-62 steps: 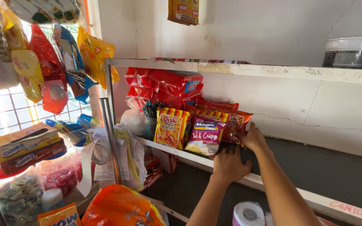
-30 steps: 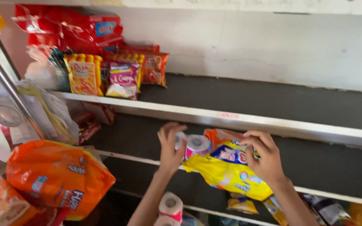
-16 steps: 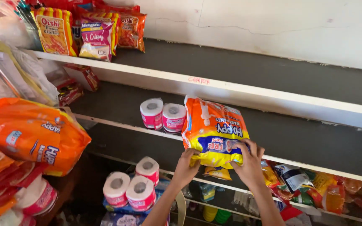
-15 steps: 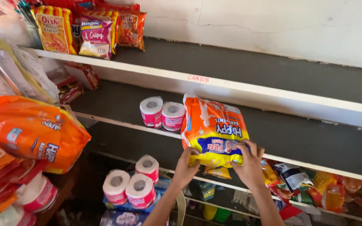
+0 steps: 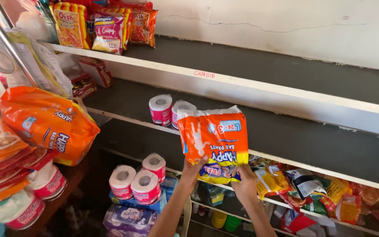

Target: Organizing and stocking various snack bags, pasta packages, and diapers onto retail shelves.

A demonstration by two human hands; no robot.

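Grey shelf in a shop; left hand and right hand fingers grip an orange diaper pack.

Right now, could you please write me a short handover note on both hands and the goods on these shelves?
Left hand and right hand: both grip the bottom edge of the orange and yellow diaper pack, held upright in front of the middle shelf.
Two toilet paper rolls stand on that shelf just left of the pack.
Snack bags stand on the top shelf.
Done: the pack is lifted to shelf height.
Left: it is not yet set down on the shelf.
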